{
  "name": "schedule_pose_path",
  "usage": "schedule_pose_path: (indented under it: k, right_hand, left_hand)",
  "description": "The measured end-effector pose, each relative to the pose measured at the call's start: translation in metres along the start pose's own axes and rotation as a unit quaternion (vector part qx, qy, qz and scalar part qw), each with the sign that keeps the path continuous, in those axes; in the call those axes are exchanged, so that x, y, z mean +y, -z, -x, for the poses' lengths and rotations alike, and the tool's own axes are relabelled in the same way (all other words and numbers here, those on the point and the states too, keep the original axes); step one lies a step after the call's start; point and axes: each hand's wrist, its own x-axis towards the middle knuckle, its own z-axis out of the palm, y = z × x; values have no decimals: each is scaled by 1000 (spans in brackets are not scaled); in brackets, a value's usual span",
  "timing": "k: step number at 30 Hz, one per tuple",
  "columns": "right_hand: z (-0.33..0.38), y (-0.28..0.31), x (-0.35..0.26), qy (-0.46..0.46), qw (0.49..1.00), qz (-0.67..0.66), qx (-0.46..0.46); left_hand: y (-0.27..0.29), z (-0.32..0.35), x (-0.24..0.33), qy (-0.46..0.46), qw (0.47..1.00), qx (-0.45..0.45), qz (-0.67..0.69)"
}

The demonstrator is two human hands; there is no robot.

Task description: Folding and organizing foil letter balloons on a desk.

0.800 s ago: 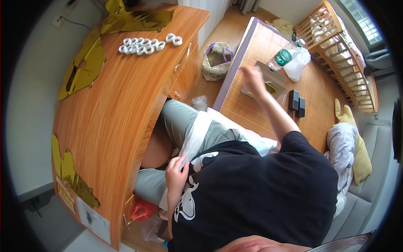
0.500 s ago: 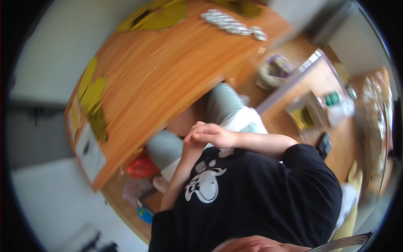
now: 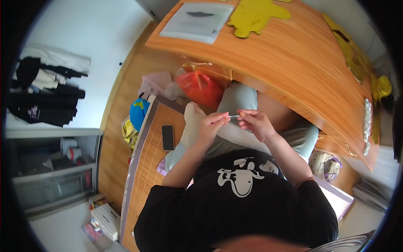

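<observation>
The left hand (image 3: 212, 124) pinches one end of a thin strip (image 3: 234, 117) between thumb and forefinger; the right hand (image 3: 254, 123) has thumb and fingertips clamped on the other end. The strip spans the short gap between them, above the lap. Between 10 and 11 o'clock from the hands sits a red bag (image 3: 201, 88), contents hidden, a pink bag (image 3: 156, 83) beside it. At 4 o'clock is a lined bin (image 3: 325, 166), contents too small to tell. At 8 o'clock a phone (image 3: 168, 137) lies on a mat (image 3: 147, 180). The desk (image 3: 294, 52) carries yellow sheets (image 3: 254, 19) at 12, paper (image 3: 194, 22) at 11 and white rings (image 3: 367, 126) at 3. Clothes (image 3: 46, 90) hang at 9, above a cabinet (image 3: 54, 172) with white objects (image 3: 73, 153) inside.
</observation>
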Motion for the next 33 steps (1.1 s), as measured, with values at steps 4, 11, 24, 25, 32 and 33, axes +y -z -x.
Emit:
schedule_pose_path:
  k: [4, 11, 24, 25, 32, 33]
  right_hand:
    - [-30, 0, 10, 24, 999, 31, 16]
    - [-78, -21, -13, 184, 941, 267, 100]
    - [-186, -81, -17, 224, 841, 467, 154]
    - [-196, -84, -13, 262, 823, 484, 144]
    - [-247, -86, 17, 241, 779, 573, 83]
    - [-251, -86, 21, 241, 778, 575, 81]
  left_hand:
    - [19, 0, -10, 28, 1000, 11, -6]
    - [76, -78, -35, -29, 994, 109, -15]
    - [112, -134, -68, -65, 964, 191, -170]
    - [111, -133, -67, -63, 965, 192, -169]
    - [147, -126, -75, -83, 991, 86, -63]
    - [153, -125, -77, -104, 992, 62, -33]
